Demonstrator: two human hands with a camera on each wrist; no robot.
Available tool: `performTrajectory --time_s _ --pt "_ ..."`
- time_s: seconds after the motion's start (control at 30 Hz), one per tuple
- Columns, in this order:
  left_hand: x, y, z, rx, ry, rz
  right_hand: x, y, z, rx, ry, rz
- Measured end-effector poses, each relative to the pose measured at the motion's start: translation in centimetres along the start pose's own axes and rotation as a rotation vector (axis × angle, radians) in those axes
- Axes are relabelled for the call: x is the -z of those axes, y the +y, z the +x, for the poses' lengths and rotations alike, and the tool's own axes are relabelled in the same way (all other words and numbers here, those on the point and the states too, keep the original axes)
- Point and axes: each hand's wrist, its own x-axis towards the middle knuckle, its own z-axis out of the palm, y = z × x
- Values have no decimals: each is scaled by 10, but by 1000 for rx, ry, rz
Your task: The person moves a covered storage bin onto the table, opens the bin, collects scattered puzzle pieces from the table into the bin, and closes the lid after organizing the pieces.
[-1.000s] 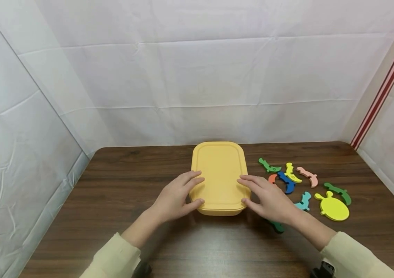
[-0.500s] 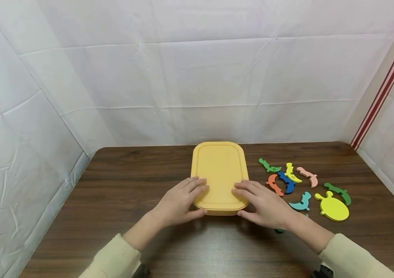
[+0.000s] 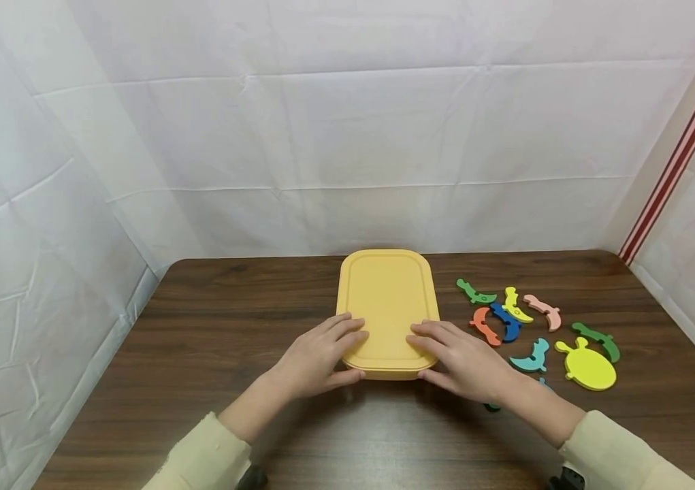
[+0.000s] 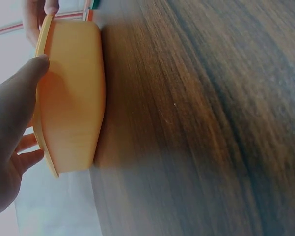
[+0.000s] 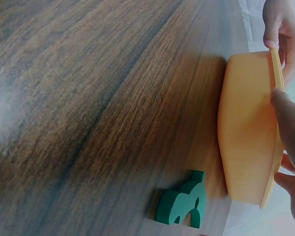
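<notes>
A yellow rectangular box [image 4: 73, 98] with a matching yellow lid [image 3: 386, 292] stands on the brown wooden table. The lid sits on the box all round. My left hand [image 3: 322, 357] holds the lid at its near left corner, fingers on top and thumb at the front edge. At the near right corner my right hand [image 3: 463, 361] holds it in the same way. Both wrist views show the thumb tips right at the lid's rim. The inside of the box is hidden.
Right of the box lie several flat animal-shaped pieces, among them an orange one [image 3: 484, 327], a blue one [image 3: 508, 323], a turquoise one [image 3: 532, 356] and a round yellow one [image 3: 591, 368]. A green piece [image 5: 182, 202] lies close to the box, mostly behind my right hand in the head view.
Both hands have slid from the lid's sides toward its near corners, thumbs now at the front edge. More of the orange and turquoise pieces shows. Box and lid look unmoved.
</notes>
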Motion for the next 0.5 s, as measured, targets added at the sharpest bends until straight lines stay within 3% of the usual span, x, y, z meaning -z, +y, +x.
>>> performTrajectory --time_s 0.3,0.5 --pt "0 -1 1 1 9 5 1 1 -1 78 10 -40" --pt "1 -1 1 -17 24 9 3 1 -1 82 -16 -84"
